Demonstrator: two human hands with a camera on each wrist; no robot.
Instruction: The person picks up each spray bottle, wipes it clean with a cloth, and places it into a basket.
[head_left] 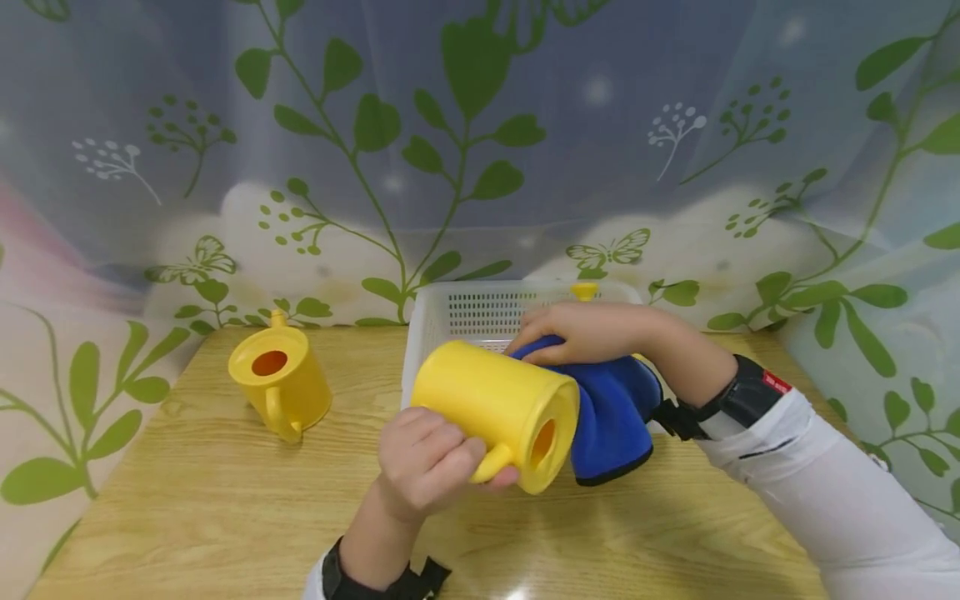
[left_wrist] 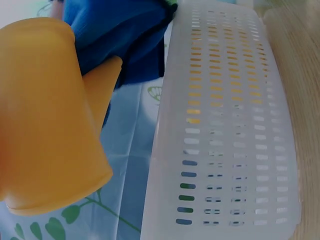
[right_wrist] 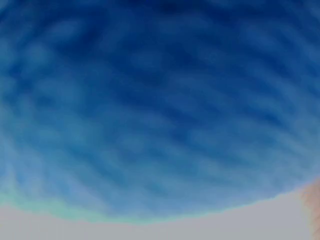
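My left hand [head_left: 431, 462] grips a yellow watering can [head_left: 491, 400] by its handle. The can is tipped on its side above the table, its round opening facing right and toward me. In the left wrist view, the can's spout [left_wrist: 103, 89] points up toward the cloth. My right hand [head_left: 592, 333] holds a blue cloth [head_left: 615, 408] with dark edging at the far side of the can, and part of the cloth hangs down. Blue fabric [right_wrist: 160, 110] fills most of the right wrist view, blurred. The right fingertips are partly hidden by the cloth.
A second yellow watering can [head_left: 300, 375] stands upright on the wooden table [head_left: 225, 517] at left. Behind the hands is a white slotted basket [head_left: 427, 325], with a yellow spout tip [head_left: 584, 292] showing at its back. A leaf-patterned curtain [head_left: 480, 167] hangs behind the table.
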